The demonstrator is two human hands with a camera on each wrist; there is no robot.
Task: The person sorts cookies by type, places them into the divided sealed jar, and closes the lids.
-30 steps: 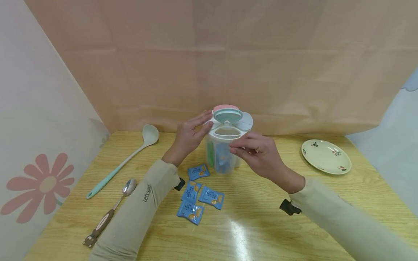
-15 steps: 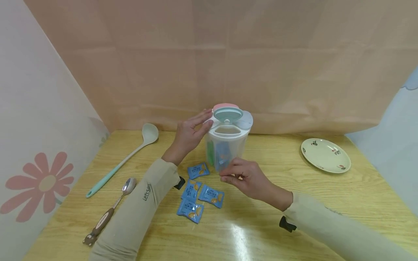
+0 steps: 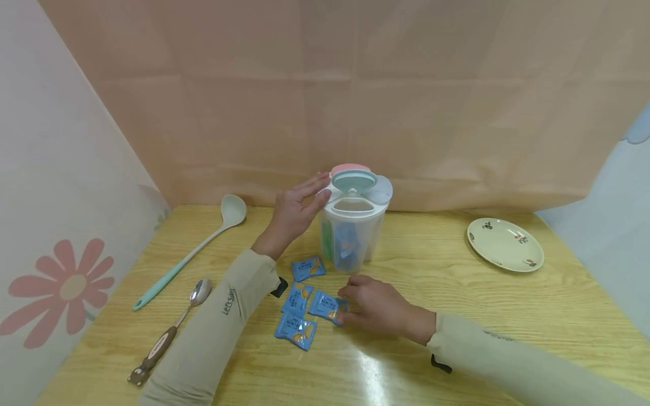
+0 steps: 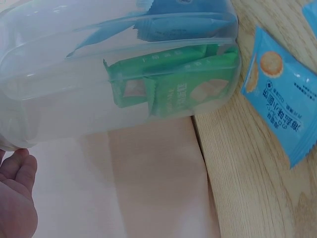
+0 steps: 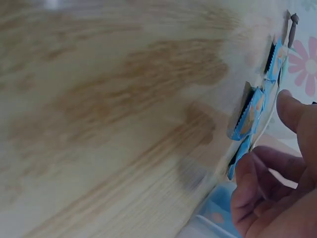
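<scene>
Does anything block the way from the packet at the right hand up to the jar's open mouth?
Nothing visible does. The right hand touches a blue packet just before the jar; its near flap stands open.

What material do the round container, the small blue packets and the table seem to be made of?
Container: probably clear plastic, as the packets inside show through its wall; its lids look opaque and matte.
Blue packets: likely thin printed plastic film, with crimped, saw-toothed ends.
Table: wood or wood-look laminate; light grain lines, and a glossy finish that reflects the light.
</scene>
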